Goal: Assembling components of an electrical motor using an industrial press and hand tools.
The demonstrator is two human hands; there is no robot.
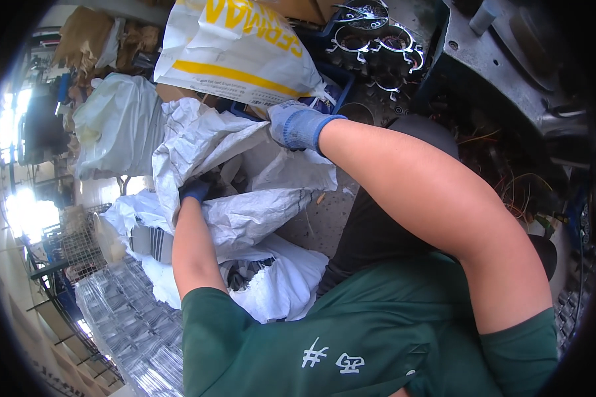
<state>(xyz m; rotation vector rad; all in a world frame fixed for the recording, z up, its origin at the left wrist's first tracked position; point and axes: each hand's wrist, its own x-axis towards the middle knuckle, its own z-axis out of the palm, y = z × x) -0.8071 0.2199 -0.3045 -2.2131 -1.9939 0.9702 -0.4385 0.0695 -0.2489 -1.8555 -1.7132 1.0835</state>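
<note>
A large white woven sack [198, 135] stands with its mouth open in front of me. My right hand [297, 126], in a blue-grey work glove, is closed on the far right part of the sack's rim and holds it up. Into the sack's mouth reaches my left hand [195, 190]; only the blue cuff of its glove shows, and the fingers are hidden inside. Some greyish pieces inside the sack are too shaded to name. Against my left forearm lies a second white sack [288, 278], with dark pieces showing in its opening.
Beyond the sack, a white plastic bag with yellow print [238, 53] rests by a blue crate [343, 89]. Round metal rings [396, 41] lie at the far right, beside a grey metal machine [470, 59]. Stacked plastic-wrapped parts [129, 317] and a translucent bag [116, 126] are on the left.
</note>
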